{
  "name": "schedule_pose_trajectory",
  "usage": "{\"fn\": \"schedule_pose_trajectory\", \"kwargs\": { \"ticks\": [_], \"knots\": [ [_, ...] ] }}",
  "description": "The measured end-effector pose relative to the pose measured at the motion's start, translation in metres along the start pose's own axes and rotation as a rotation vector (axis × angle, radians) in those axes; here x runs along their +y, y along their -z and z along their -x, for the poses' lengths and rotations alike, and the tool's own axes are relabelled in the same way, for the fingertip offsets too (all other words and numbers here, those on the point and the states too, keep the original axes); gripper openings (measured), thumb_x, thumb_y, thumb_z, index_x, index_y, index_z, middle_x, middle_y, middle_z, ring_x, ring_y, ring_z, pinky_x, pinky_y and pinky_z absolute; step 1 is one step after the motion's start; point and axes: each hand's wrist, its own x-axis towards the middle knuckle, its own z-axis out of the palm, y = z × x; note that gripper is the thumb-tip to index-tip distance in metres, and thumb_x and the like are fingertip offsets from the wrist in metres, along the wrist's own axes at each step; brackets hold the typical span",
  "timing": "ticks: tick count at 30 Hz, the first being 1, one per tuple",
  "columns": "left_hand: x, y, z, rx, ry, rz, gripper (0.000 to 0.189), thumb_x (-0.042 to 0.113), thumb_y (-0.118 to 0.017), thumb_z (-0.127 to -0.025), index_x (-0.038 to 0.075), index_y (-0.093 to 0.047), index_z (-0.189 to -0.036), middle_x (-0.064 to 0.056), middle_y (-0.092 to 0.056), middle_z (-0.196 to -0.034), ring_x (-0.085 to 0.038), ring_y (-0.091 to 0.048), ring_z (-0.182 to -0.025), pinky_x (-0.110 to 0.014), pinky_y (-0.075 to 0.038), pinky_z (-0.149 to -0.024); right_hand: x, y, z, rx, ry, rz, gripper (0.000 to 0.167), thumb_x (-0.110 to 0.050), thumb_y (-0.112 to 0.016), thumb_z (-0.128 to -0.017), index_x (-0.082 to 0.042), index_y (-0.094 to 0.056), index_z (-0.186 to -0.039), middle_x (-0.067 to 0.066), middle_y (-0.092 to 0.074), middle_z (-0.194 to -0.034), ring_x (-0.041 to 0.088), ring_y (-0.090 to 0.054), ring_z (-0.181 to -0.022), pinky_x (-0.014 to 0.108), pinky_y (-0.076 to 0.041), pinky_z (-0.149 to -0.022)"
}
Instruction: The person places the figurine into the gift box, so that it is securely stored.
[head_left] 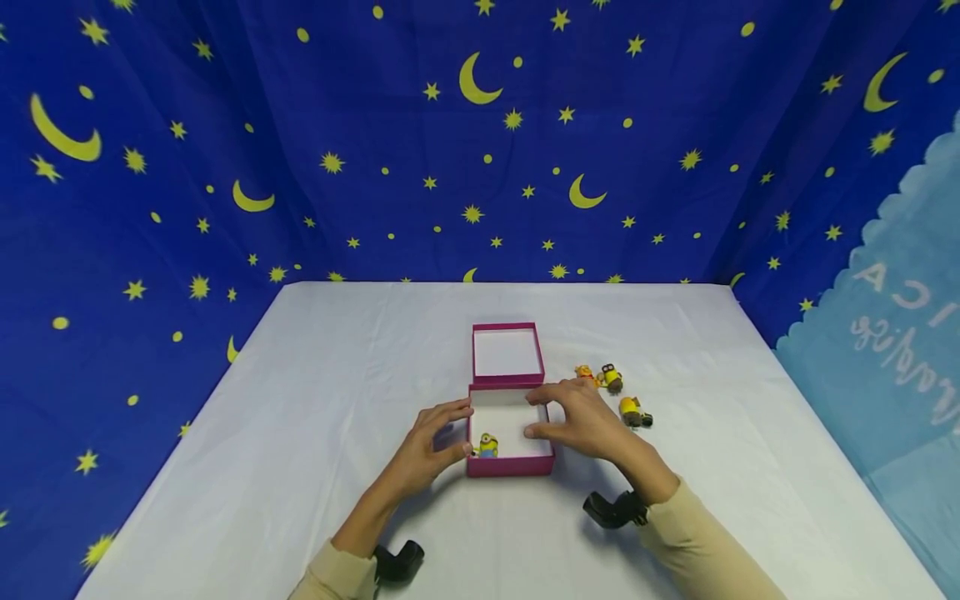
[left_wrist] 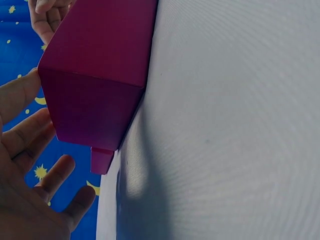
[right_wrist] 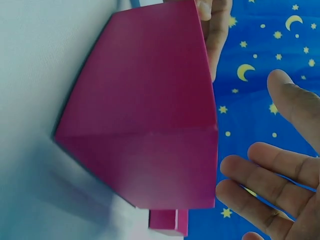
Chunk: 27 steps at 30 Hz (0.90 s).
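An open pink box (head_left: 510, 467) with a white inside stands on the table. A small yellow and blue Minion figurine (head_left: 488, 446) is in its near left corner. At the left wall, my left hand (head_left: 429, 446) touches the rim with thumb and fingertips, its other fingers spread loosely in the left wrist view. Over the right wall hovers my right hand (head_left: 581, 419), thumb and fingers apart and holding nothing. The right wrist view shows its fingers (right_wrist: 267, 175) extended beside the box's upper edge.
Behind the box lies its pink lid (head_left: 508, 353), white side up. To the right are an orange figurine (head_left: 587, 375), a Minion figurine (head_left: 612, 379) with dark glasses, and a yellow and brown figurine (head_left: 632, 412) lying down. A starry blue curtain (head_left: 405, 125) encloses the white table (head_left: 300, 400).
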Motion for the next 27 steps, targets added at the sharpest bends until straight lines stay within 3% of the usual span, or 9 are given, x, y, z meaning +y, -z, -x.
{"fn": "schedule_pose_trajectory", "kwargs": {
  "ticks": [17, 27],
  "knots": [
    [0.003, 0.002, 0.001, -0.003, 0.009, 0.026, 0.048, 0.021, -0.07, -0.084, 0.01, -0.057, -0.129, -0.001, -0.047, -0.145, -0.024, -0.039, -0.128, -0.048, -0.033, -0.105, 0.031, 0.014, 0.02, 0.161, 0.02, 0.012, 0.044, -0.034, -0.079, -0.073, -0.011, -0.069, -0.109, 0.001, -0.072, -0.103, 0.021, -0.065, -0.098, 0.042, -0.031, -0.092],
    [0.004, 0.002, 0.001, -0.007, 0.01, 0.019, 0.048, 0.021, -0.069, -0.085, 0.009, -0.057, -0.129, -0.001, -0.047, -0.144, -0.023, -0.039, -0.127, -0.048, -0.033, -0.105, 0.047, 0.022, 0.036, 0.193, -0.091, -0.031, 0.049, -0.032, -0.078, -0.076, -0.01, -0.065, -0.117, 0.006, -0.068, -0.114, 0.028, -0.058, -0.109, 0.043, -0.028, -0.095]
  ]
}}
